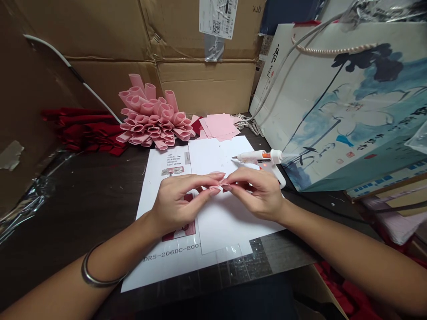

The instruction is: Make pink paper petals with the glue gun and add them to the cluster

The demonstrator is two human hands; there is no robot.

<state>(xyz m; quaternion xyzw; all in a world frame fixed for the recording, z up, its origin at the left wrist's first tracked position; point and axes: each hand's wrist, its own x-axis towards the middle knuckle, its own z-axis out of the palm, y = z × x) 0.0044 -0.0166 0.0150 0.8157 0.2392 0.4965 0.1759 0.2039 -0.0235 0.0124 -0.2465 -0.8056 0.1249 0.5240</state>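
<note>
My left hand point(182, 195) and my right hand point(258, 191) meet above the white paper sheets. Both are closed in a pinch on one small pink felt piece point(218, 186), which is folded or rolled and mostly covered by my fingers. Just behind my right hand a white glue gun point(255, 157) with an orange part lies with its nozzle to the left. Printed text and pictures show on the lower paper sheet point(156, 262), and a blank sheet point(218, 153) overlaps it under my hands.
Behind the papers stands a pile of rolled pink felt tubes point(155, 115), with dark red felt pieces point(86, 129) to its left. Flat pink felt squares point(220, 126) and metal clips point(251, 124) lie at the back. Cardboard point(207, 84) and a large paper bag point(347, 98) border the table.
</note>
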